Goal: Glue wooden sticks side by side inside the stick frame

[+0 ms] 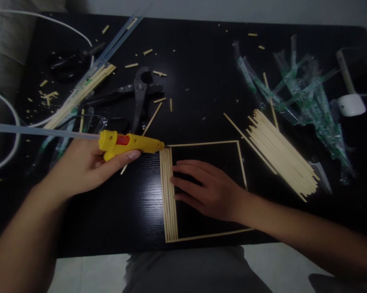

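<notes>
My left hand (82, 167) is closed around a yellow glue gun (127, 143) with a clear glue stick out of its back. Its nozzle points right, at the top left corner of a square frame of bamboo sticks (241, 162) lying on the black table (202, 61). Several sticks (168, 195) lie side by side along the frame's left side. My right hand (208, 189) lies flat inside the frame, fingers stretched out, fingertips pressing against those sticks.
A pile of loose bamboo sticks (281, 156) lies right of the frame, with plastic wrappers (305, 97) behind it. Black pliers (139, 93), more sticks (79, 95), cut-off bits and white cables (6, 138) lie at the left. A white object (351, 103) sits far right.
</notes>
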`<action>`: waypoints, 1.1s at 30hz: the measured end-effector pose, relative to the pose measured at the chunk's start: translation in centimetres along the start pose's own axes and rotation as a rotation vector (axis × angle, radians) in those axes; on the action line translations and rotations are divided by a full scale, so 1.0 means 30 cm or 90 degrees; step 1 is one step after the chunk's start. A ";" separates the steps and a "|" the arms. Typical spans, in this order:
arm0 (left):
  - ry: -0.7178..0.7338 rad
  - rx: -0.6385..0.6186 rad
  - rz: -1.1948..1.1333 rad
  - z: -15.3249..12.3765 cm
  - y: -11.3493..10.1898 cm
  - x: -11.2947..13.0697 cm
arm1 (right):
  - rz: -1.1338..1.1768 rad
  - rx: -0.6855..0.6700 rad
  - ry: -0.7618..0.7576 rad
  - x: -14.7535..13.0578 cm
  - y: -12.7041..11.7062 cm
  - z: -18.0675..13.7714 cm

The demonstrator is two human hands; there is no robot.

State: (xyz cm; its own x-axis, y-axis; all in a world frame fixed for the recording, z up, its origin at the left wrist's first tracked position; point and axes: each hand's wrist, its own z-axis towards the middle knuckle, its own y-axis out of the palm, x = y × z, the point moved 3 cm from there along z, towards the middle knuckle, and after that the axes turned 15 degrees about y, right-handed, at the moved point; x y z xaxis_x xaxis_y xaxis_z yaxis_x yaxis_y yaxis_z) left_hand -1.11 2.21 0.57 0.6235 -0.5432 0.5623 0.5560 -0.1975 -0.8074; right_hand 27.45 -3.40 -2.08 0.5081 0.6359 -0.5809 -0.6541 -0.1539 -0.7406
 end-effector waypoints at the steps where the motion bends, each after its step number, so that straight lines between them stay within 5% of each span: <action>1: 0.005 -0.002 -0.003 0.000 -0.001 -0.001 | 0.000 -0.001 0.001 0.001 0.000 -0.001; 11: 0.004 0.060 -0.054 -0.027 0.002 -0.022 | 0.007 -0.011 0.003 0.003 0.007 -0.005; 25: -0.070 -0.043 -0.158 -0.032 0.005 -0.024 | 0.000 0.000 0.002 0.001 0.006 -0.005; 33: -0.071 -0.011 -0.104 -0.011 -0.005 -0.012 | -0.001 -0.016 0.006 0.002 0.003 -0.004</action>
State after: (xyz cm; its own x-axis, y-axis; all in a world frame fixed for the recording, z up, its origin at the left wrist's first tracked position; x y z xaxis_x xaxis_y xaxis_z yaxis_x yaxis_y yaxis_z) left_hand -1.61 2.15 0.45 0.5840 -0.4087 0.7013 0.6458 -0.2894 -0.7065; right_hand 27.48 -3.46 -2.21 0.5144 0.6292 -0.5827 -0.6392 -0.1716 -0.7496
